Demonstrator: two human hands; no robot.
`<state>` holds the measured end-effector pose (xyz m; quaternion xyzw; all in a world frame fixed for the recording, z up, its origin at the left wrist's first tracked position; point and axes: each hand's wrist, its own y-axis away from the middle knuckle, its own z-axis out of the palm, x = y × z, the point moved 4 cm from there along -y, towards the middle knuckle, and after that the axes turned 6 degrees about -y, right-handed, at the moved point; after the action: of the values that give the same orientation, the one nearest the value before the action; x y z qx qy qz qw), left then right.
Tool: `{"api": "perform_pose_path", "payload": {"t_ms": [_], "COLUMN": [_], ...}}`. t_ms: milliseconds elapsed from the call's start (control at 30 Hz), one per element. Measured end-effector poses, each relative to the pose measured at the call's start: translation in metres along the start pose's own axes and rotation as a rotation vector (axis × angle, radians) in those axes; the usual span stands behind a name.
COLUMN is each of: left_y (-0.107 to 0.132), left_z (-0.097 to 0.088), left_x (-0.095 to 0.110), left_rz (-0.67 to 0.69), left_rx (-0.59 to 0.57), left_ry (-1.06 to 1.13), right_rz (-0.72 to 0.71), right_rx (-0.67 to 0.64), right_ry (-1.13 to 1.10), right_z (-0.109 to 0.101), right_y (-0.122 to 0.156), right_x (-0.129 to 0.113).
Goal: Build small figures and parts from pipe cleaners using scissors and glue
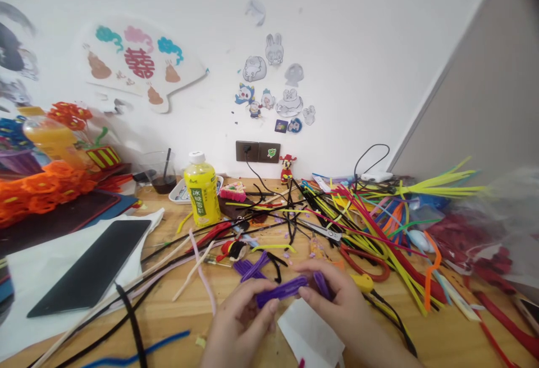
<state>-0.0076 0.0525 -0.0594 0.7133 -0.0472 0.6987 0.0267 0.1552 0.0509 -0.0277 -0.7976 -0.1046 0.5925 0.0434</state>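
Left hand [246,318] and right hand [339,299] pinching purple fuzzy strip [283,290], white paper [309,334] beneath, yellow bottle [202,191] beyond

Room over bare wood [185,313] left of the left hand [242,323], just past the blue stem [155,345]. Blocked ahead by a purple cross [252,268], then scissors [334,235] and black stems [315,205]. Blocked right of the right hand [339,300] by a yellow tool [362,283]. Free up above.

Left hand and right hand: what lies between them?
In the head view, a purple strip spans from the left hand to the right hand.
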Motion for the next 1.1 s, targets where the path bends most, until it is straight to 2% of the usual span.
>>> {"api": "perform_pose_path", "payload": {"t_ms": [333, 567, 733, 800, 900, 1100], "left_y": [0.001, 0.000, 0.000, 0.001, 0.001, 0.006], "left_z": [-0.004, 0.001, 0.002, 0.004, 0.010, 0.026], "left_x": [0.015, -0.003, 0.000, 0.002, 0.000, -0.009], "left_rz": [0.095, 0.030, 0.062, 0.027, -0.090, -0.351], "left_rx": [0.054, -0.098, -0.165, -0.199, -0.270, -0.555], "left_ry": [-0.173, -0.057, -0.081, -0.063, 0.089, 0.392], "right_rz": [-0.019, -0.063, -0.100, -0.098, -0.095, -0.108], "right_rx": [0.030, 0.042, 0.029, 0.017, -0.020, -0.204], "right_ry": [0.000, 0.020, 0.022, 0.009, 0.016, 0.007], "right_z": [0.003, -0.003, -0.007, -0.008, -0.011, -0.012], "right_y": [0.004, 0.001, -0.002, -0.003, -0.006, -0.008], "right_x": [0.003, 0.002, 0.002, 0.002, 0.001, -0.005]}}
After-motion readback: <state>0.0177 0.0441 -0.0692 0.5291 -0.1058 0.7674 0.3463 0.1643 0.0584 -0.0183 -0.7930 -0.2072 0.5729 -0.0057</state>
